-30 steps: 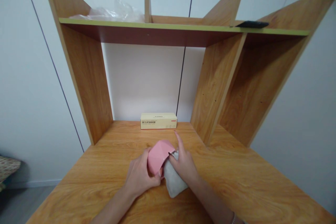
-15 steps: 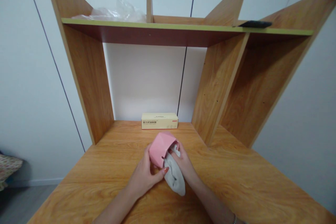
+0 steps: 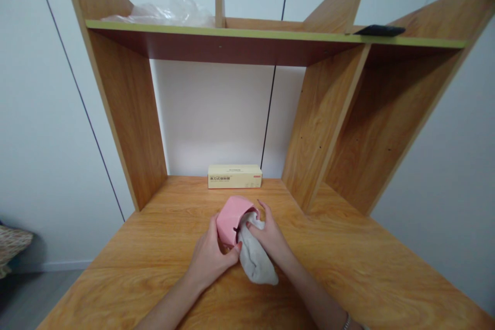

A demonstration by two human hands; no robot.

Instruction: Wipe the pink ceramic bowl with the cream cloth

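My left hand [image 3: 211,257] is wrapped round a pink faceted cup [image 3: 231,217], holding it tilted above the wooden desk [image 3: 135,268] with its mouth turned to the right. My right hand [image 3: 270,240] grips a grey cloth [image 3: 253,260] and presses it against the cup's mouth; the cloth's loose end hangs down toward me. Both hands are closed on what they hold, and the cup's inside is hidden by the cloth and fingers.
A cream cardboard box [image 3: 234,176] lies at the back of the desk against the wall. The upper shelf [image 3: 270,36] carries a crumpled clear plastic bag [image 3: 170,10] on the left and a flat black object [image 3: 374,30] on the right. Upright wooden panels flank the desk.
The cup has turned in my left hand, and my right hand has shifted the cloth round the cup's mouth. The view has risen slightly.
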